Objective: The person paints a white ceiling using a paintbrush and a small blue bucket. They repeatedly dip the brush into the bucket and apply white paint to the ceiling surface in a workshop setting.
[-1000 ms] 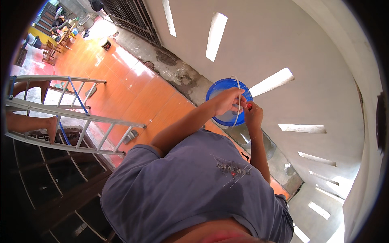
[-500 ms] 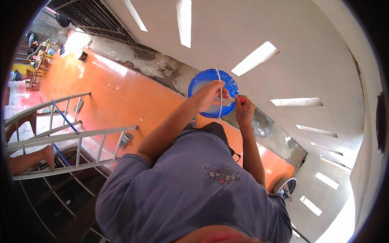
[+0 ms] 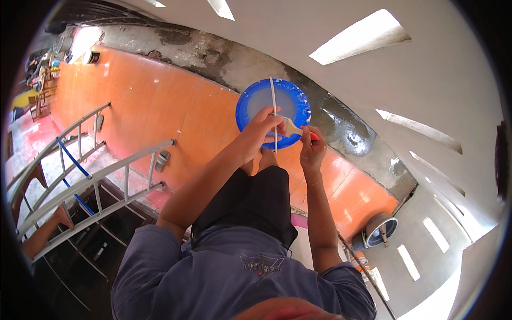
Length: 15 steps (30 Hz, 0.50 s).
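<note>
Currently, a flat paintbrush with a pale wooden handle and a red end (image 3: 294, 129) is pinched close to that red end by the right hand (image 3: 312, 150), its thumb and fingers drawn together. The left hand (image 3: 260, 131) is held partly open, its fingers bent and slightly spread at the thin whitish bail (image 3: 273, 95); whether the bail is gripped cannot be told. The brush is placed between both hands, its bristles just beside the left fingers, above the near right part of a round blue plastic bucket (image 3: 242, 106) holding cloudy pale liquid (image 3: 260, 98). The left forearm is stretched diagonally forward and rightward, while the right is extended almost straight ahead
</note>
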{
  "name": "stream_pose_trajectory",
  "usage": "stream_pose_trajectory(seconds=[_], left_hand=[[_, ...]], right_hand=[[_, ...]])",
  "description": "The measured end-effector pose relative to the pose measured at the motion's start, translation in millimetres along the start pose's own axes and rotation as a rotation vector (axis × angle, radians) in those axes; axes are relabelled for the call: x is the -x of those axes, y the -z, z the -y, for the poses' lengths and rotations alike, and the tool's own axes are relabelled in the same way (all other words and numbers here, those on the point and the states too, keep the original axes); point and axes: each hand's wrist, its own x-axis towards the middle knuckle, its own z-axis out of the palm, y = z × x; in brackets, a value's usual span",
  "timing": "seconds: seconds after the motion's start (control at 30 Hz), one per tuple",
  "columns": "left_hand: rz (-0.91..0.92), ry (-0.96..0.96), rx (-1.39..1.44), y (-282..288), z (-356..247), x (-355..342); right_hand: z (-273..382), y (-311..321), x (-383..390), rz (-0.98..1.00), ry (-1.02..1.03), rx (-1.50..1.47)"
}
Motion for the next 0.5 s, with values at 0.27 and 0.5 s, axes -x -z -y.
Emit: stream_pose_trajectory(seconds=[0.27, 0.5], left_hand=[[-0.091, 0.051, -0.076, 10.5, 50.5, -74.9], [-0.119, 0.054, -0.089, -1.3, 65.5, -109.8]], right_hand=[[-96.2, -9.1, -22.1, -0.188, -0.027, -0.135], [-144.4, 6.5, -34.3, -0.375, -0.31, -0.391]])
